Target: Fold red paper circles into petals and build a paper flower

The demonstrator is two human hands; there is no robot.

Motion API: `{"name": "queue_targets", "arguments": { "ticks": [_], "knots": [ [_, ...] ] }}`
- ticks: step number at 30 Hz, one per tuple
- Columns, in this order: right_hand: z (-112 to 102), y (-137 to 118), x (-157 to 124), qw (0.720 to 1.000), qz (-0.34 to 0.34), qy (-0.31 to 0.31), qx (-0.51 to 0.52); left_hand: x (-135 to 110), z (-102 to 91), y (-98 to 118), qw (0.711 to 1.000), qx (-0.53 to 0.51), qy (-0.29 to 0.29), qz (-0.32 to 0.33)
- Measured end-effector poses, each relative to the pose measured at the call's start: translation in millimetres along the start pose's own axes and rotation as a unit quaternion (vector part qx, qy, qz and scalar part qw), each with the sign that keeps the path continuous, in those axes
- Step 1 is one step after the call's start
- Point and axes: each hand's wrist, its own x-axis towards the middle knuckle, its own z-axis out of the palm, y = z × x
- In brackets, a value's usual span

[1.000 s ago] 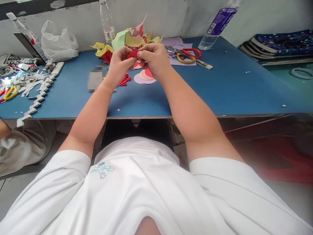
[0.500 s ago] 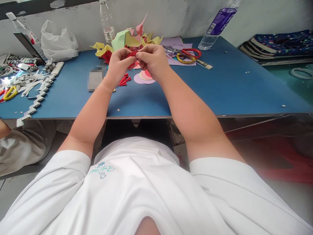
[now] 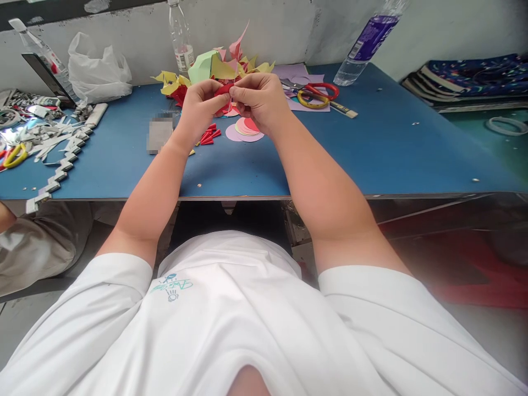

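Observation:
My left hand [image 3: 201,104] is closed, pinching a small red paper piece [image 3: 224,89] above the table. My right hand [image 3: 262,100] meets it from the other side, thumb and forefinger closed at the paper's right edge. A thin pale line, a thread or fine stick, runs by the right fingertips; I cannot tell which. Below the hands lie round paper discs [image 3: 244,132] in lilac, pink and red, fanned in a stack. Several small red rolled paper cones [image 3: 209,135] rest beside them. Behind the hands is a heap of yellow, green and red folded paper [image 3: 225,67].
On the blue table [image 3: 391,143], red-and-yellow scissors [image 3: 317,94] and a utility knife [image 3: 344,109] lie at right near a tilted bottle [image 3: 367,44]. Grey paper strips [image 3: 53,140] and a plastic bag [image 3: 99,69] are at left. Another person's knee [image 3: 45,242] shows lower left.
My right hand has shifted slightly at the red paper. The pale line beside its fingertips stands a little differently. My left hand has stayed almost still.

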Motion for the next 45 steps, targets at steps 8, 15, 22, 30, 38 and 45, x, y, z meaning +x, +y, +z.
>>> {"name": "queue_targets", "arguments": {
  "ticks": [8, 15, 22, 30, 38, 45],
  "knots": [
    [-0.7, 5.2, 0.0, 0.999, -0.010, -0.002, 0.039, -6.6, -2.6, 11.4, 1.000, 0.005, -0.010, -0.026],
    [-1.5, 10.8, 5.3, 0.998, -0.013, -0.018, 0.067, -8.3, -2.9, 17.4, 0.999, 0.023, 0.002, -0.042],
    [-7.2, 11.7, 3.0, 0.999, 0.004, -0.029, 0.042, -8.9, -4.2, 21.9, 0.995, 0.037, -0.005, -0.089],
    [-8.0, 20.9, 11.0, 0.999, 0.004, -0.028, 0.022, -10.8, 3.0, 28.4, 0.995, 0.044, 0.022, -0.087],
    [4.5, 5.5, 1.7, 1.000, 0.009, -0.002, 0.001, -10.2, -0.2, 24.6, 0.995, 0.052, 0.042, -0.079],
    [11.5, 4.9, 3.2, 0.999, 0.034, 0.022, 0.003, -7.2, -1.2, 17.9, 0.996, 0.049, 0.041, -0.067]
  ]
}}
